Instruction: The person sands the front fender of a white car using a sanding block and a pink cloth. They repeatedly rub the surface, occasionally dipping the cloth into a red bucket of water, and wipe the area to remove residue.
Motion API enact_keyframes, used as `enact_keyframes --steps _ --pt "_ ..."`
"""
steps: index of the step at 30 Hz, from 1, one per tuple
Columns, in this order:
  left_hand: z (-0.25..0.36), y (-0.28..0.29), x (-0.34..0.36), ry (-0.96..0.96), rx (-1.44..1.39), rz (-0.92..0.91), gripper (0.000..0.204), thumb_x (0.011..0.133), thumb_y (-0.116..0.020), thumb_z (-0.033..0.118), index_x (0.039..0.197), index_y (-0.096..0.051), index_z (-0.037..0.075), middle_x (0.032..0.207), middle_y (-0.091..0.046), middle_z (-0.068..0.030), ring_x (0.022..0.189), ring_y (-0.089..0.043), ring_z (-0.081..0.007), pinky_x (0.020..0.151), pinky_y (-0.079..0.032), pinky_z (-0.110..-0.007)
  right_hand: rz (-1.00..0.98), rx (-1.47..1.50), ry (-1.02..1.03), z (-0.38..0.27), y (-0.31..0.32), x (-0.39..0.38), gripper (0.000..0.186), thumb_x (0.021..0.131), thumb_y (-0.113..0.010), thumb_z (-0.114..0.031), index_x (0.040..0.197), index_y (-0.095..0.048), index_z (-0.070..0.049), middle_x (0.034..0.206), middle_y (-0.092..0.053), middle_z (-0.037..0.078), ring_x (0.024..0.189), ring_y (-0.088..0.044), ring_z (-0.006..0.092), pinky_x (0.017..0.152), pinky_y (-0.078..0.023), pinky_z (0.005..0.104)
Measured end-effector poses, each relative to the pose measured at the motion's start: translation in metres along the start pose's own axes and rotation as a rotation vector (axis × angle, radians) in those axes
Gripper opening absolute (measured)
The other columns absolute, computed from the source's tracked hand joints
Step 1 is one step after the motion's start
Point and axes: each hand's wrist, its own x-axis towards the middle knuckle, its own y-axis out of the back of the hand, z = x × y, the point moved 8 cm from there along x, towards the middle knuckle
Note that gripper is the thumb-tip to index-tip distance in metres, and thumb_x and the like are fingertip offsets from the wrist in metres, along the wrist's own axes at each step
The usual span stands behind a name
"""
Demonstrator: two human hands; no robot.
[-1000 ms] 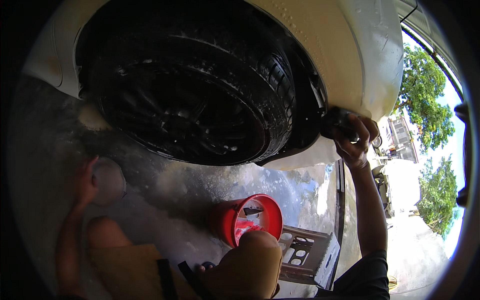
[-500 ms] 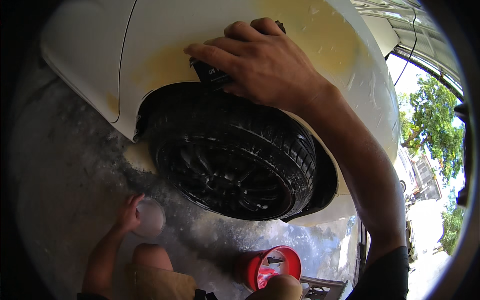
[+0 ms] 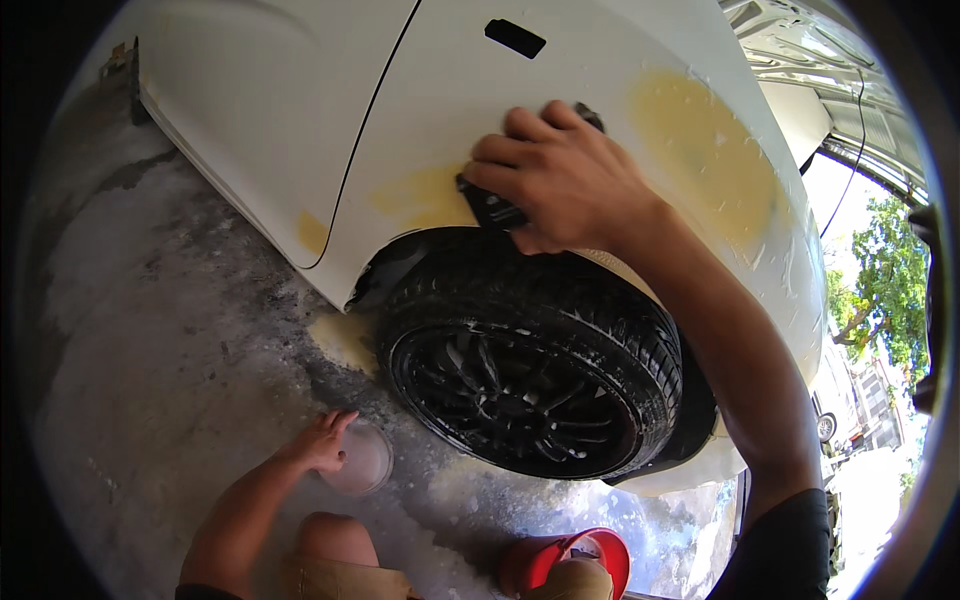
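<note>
My right hand (image 3: 575, 180) is closed over a black sanding block (image 3: 490, 207), pressed against a white car fender (image 3: 450, 120) just above the wheel arch. Beside the block, a yellowish patch (image 3: 420, 195) shows on the paint; a larger yellow patch (image 3: 705, 150) lies to its right. The block's working face is hidden. Low on the left, my left hand (image 3: 325, 440) grips the rim of a round, translucent whitish container (image 3: 366, 465) above the concrete floor. What the container holds, if anything, cannot be made out.
A black-rimmed wheel (image 3: 520, 400) with whitish smears sits under the arch. A red bucket (image 3: 535, 560) stands by my knee at the bottom. The raised hood (image 3: 800, 40) is at upper right, and a black slot (image 3: 515, 38) opens in the fender.
The view has shifted, so the car and floor sit lower and further right in it. Both hands keep their holds, and the block stays on the fender near the arch.
</note>
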Motion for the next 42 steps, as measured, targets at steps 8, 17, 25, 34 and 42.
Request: enact_keyframes --steps 8,17,25,34,42 --pt "-0.006 0.006 0.002 -0.149 0.034 -0.231 0.097 0.089 -0.068 0.01 0.171 -0.015 0.019 0.172 -0.026 -0.016 0.148 -0.044 -0.0404 0.122 -0.04 -0.046 0.007 -0.152 -0.079 -0.019 0.04 -0.22 0.075 0.054 -0.077 -0.062 0.117 -0.08 -0.021 0.122 -0.073 -0.006 0.11 -0.061 0.0219 0.094 -0.043 0.0452" --pt "-0.004 0.006 0.006 -0.226 0.111 -0.084 0.086 0.092 -0.059 0.011 0.169 -0.022 0.015 0.169 -0.034 -0.0162 0.142 -0.05 -0.0388 0.121 -0.041 -0.044 -0.205 -0.012 0.146 -0.046 -0.06 0.094 0.072 0.065 -0.09 -0.04 0.131 -0.07 -0.022 0.119 -0.064 -0.006 0.114 -0.056 0.0212 0.101 -0.044 0.0408" --pt "-0.001 0.01 0.003 -0.241 0.081 -0.081 0.084 0.091 -0.059 0.01 0.168 -0.027 0.015 0.167 -0.037 -0.0135 0.139 -0.054 -0.0368 0.117 -0.045 -0.044 0.056 -0.184 -0.258 -0.01 0.045 -0.254 0.088 0.05 -0.089 -0.056 0.131 -0.076 -0.023 0.128 -0.069 -0.003 0.111 -0.062 0.022 0.095 -0.044 0.0487" --pt "-0.004 0.008 0.004 -0.227 -0.037 -0.011 0.084 0.086 -0.065 0.005 0.164 -0.036 0.019 0.163 -0.041 -0.014 0.138 -0.053 -0.039 0.116 -0.046 -0.048 -0.067 -0.049 0.047 -0.006 -0.007 0.025 0.07 0.065 -0.09 -0.042 0.128 -0.069 -0.02 0.121 -0.06 -0.004 0.116 -0.056 0.0213 0.096 -0.046 0.0405" --pt "-0.007 0.004 0.006 -0.239 -0.058 -0.017 0.085 0.085 -0.065 0.006 0.165 -0.036 0.019 0.164 -0.043 -0.0085 0.142 -0.051 -0.0342 0.119 -0.045 -0.044 0.042 -0.141 -0.034 -0.012 0.047 -0.222 0.068 0.08 -0.07 -0.073 0.123 -0.074 -0.019 0.117 -0.065 0.001 0.105 -0.06 0.0247 0.088 -0.045 0.0481"
